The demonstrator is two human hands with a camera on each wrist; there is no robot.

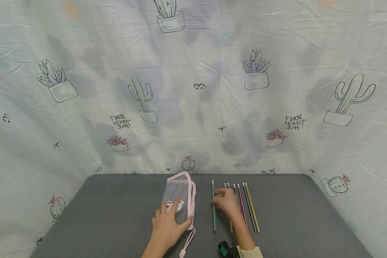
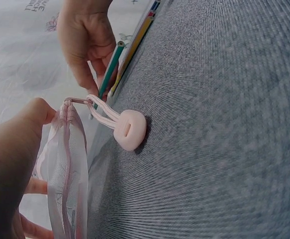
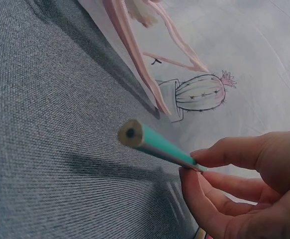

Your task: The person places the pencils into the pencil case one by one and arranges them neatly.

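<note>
My right hand [image 1: 227,202] pinches a green pencil [image 1: 214,220] between thumb and fingers, its bare unsharpened end toward the right wrist camera. In the left wrist view that pencil [image 2: 110,69] slants past the pencil case's zip end. A see-through pencil case [image 1: 175,188] with pink trim stands to the left. My left hand [image 1: 167,225] grips it, fingers spread over the printed side and thumb at the pink zip edge. From the zip hangs a pink strap [image 2: 102,113] with a rounded bead [image 2: 130,130] near the tabletop. Slim shapes show through the case's clear side.
Several pencils lie side by side under and right of my right forearm, among them a red pencil [image 1: 242,206] and a yellow pencil [image 1: 253,211]. The grey tabletop [image 1: 116,215] ends at a cactus-print curtain [image 1: 193,107]. A black device [image 1: 227,249] sits by the right wrist.
</note>
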